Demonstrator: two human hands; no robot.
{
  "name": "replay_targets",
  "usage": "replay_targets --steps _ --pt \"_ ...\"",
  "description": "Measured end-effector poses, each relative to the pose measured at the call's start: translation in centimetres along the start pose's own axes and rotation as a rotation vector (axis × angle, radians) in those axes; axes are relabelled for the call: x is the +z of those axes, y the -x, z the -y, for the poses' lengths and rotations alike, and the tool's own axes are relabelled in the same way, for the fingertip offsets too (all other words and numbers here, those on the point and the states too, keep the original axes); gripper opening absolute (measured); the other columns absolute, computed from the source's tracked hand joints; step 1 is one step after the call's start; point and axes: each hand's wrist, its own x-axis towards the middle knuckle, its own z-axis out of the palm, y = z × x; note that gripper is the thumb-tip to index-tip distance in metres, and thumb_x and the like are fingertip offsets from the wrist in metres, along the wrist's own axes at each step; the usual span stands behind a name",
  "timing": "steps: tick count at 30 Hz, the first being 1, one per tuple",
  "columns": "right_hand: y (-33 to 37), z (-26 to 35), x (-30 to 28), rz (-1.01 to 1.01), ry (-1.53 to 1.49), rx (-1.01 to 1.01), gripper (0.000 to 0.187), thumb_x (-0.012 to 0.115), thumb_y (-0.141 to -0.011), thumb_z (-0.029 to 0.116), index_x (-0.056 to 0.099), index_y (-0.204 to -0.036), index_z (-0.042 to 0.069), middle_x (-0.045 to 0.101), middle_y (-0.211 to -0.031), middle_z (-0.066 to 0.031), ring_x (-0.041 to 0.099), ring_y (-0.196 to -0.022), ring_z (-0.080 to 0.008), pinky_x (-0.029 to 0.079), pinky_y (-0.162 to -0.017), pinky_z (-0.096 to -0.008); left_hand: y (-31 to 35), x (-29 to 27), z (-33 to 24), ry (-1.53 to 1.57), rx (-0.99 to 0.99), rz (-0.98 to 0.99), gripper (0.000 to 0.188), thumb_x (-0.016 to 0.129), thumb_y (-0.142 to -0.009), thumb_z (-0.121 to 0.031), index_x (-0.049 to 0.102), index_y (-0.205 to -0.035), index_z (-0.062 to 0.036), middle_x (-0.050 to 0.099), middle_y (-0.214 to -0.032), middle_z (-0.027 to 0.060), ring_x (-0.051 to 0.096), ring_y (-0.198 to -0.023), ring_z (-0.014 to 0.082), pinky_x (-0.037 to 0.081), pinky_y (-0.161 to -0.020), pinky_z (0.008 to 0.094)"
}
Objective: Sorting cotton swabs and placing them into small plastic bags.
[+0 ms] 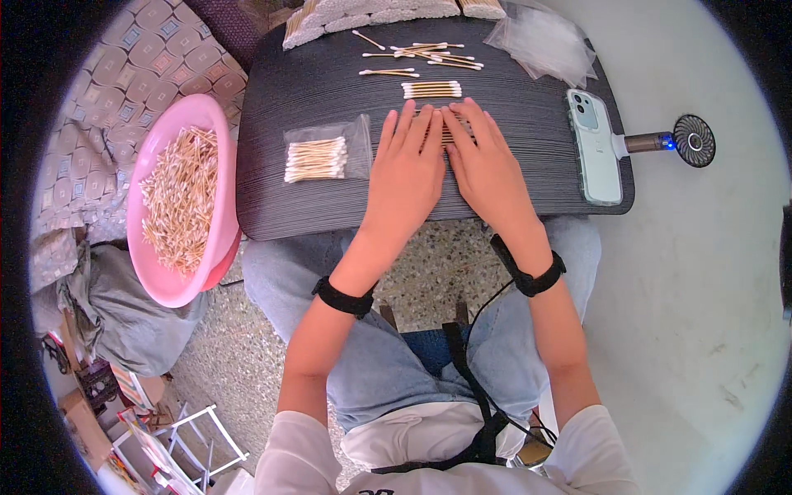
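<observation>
My left hand point(406, 169) and my right hand point(488, 169) lie side by side on the dark table, fingers stretched forward. Beneath and between the fingers, parts of a row of cotton swabs point(448, 132) show; the rest is covered by my hands. Just beyond the fingertips lies a neat row of swabs point(431, 89), sticks parallel. Farther back, loose swabs point(429, 54) are scattered across one another. Left of my left hand is a clear plastic bag point(358, 148) with a bundle of swabs point(316, 158) in it.
A pink basin point(224, 157) full of swabs stands left of the table point(272, 107). Bagged swabs point(371, 15) are stacked along the far edge, beside empty clear bags point(544, 41). On the right lie a phone point(602, 165) and a small black fan point(694, 140).
</observation>
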Motion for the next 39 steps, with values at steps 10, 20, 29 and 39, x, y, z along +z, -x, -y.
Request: replay_targets --steps 10,20,29,39 --pt "0.0 0.1 -0.5 -0.056 -0.057 -0.032 0.038 0.061 -0.085 0.003 0.058 -0.122 -0.003 0.059 -0.125 -0.0164 0.054 -0.119 -0.0337 0.048 -0.098 -0.0391 0.0 -0.6 -0.2 0.181 -0.008 -0.078 0.041 0.06 -0.083 0.002 0.057 -0.123 0.0017 0.057 -0.118 0.0153 0.053 -0.114 0.0343 0.047 -0.094 0.0424" --pt "0.1 0.0 -1.7 0.012 -0.09 -0.062 0.025 0.068 -0.08 0.007 0.061 -0.103 -0.001 0.056 -0.1 -0.0107 0.055 -0.096 -0.0288 0.049 -0.084 -0.0389 0.7 -1.7 -1.2 -0.09 0.06 -0.009 0.034 0.061 -0.074 -0.005 0.06 -0.107 0.0034 0.051 -0.095 0.0101 0.052 -0.092 0.0231 0.047 -0.081 0.0317" --pt "0.3 -0.3 -1.6 0.085 0.045 -0.132 0.015 0.061 -0.082 0.011 0.058 -0.096 0.006 0.052 -0.095 -0.0077 0.051 -0.092 -0.0248 0.044 -0.082 -0.037 0.8 -1.9 -2.0 -0.178 -0.013 0.124 0.017 0.054 -0.08 -0.006 0.052 -0.097 -0.0019 0.046 -0.09 0.0108 0.049 -0.088 0.0256 0.043 -0.075 0.0353" --pt "0.4 0.3 -2.3 0.128 0.091 -0.176 0.014 0.054 -0.083 0.01 0.055 -0.096 0.004 0.052 -0.093 -0.0082 0.051 -0.092 -0.0245 0.043 -0.081 -0.036 1.1 -2.5 -1.4 -0.161 0.02 0.129 0.019 0.053 -0.081 -0.006 0.052 -0.1 -0.0019 0.05 -0.096 0.0113 0.051 -0.093 0.0257 0.043 -0.079 0.0354"
